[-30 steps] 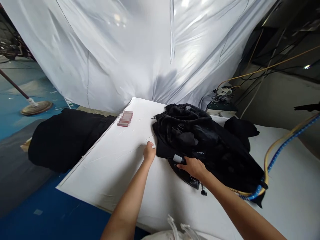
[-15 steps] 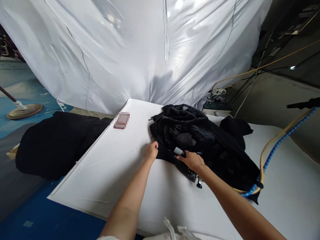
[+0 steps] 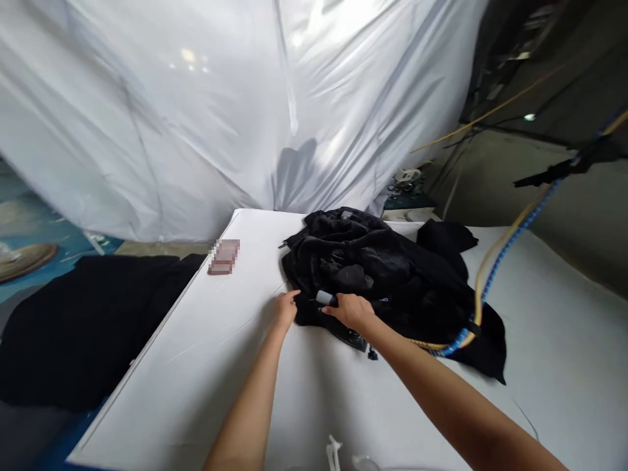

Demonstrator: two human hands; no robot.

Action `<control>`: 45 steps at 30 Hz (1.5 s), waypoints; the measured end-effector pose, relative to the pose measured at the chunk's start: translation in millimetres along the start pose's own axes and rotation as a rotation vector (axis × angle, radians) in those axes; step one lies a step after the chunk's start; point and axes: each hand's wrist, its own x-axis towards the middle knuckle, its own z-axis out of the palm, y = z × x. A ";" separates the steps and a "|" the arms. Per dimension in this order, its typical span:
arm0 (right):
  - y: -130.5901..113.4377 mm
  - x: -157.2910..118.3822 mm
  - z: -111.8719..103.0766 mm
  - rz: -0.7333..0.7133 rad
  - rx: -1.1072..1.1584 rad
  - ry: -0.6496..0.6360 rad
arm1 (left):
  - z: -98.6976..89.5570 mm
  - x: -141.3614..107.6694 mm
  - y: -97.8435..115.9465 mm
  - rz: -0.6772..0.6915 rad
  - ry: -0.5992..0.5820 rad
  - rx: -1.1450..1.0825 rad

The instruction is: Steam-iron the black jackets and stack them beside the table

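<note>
Head view, iron (image 3: 344,332) in right hand (image 3: 352,310)

The garment (image 3: 402,258) is lying on the surface (image 3: 176,399), with the iron (image 3: 324,297) sitting at its near edge and the hose (image 3: 499,263) running over its right part. An item (image 3: 224,257) is lying to their left. Beyond the surface's left side, cloth (image 3: 93,327) is resting; behind, a sheet (image 3: 216,131) is hanging.

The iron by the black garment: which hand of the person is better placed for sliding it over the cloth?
The right hand, most likely: its grip is closed around the handle of the iron. The left hand is at the left edge of the black garment, apart from the iron.
</note>
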 end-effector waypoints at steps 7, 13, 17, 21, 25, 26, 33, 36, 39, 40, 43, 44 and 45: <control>-32.9 6.1 2.3 -0.041 0.108 -0.017 | -13.4 -27.0 -14.2 0.102 0.482 -0.228; -19.1 -5.4 8.5 -0.020 0.132 -0.036 | -2.2 -52.7 0.9 0.162 0.464 -0.324; 20.6 -20.4 8.7 0.067 0.156 0.014 | 12.9 -56.8 9.8 0.236 0.402 -0.334; 72.8 -37.6 8.7 0.155 0.169 0.030 | 33.4 -61.8 21.7 0.305 0.366 -0.340; 121.1 -54.1 11.5 0.233 0.167 0.059 | 52.1 -68.1 37.7 0.365 0.330 -0.316; 131.4 -57.6 12.7 0.247 0.164 0.065 | 55.2 -69.6 41.6 0.368 0.322 -0.283; 182.7 -78.2 18.6 0.345 0.172 0.026 | 60.5 -85.3 62.2 0.291 0.197 0.073; 201.2 -89.4 13.7 0.327 0.169 -0.005 | 61.9 -94.4 69.7 0.313 0.163 0.182; 224.9 -100.1 1.6 0.290 0.130 -0.028 | 69.7 -101.6 82.1 0.389 0.125 0.214; 234.1 -102.9 -3.2 0.268 0.108 -0.025 | 73.9 -103.4 87.7 0.413 0.104 0.216; 262.6 -109.2 -15.1 0.221 0.050 -0.008 | 90.2 -108.1 108.1 0.459 0.033 0.207; 272.0 -111.4 -17.1 0.215 0.040 -0.006 | 96.3 -109.8 115.7 0.469 0.010 0.200; 281.1 -114.1 -17.8 0.214 0.031 -0.006 | 102.6 -111.8 123.3 0.478 -0.007 0.192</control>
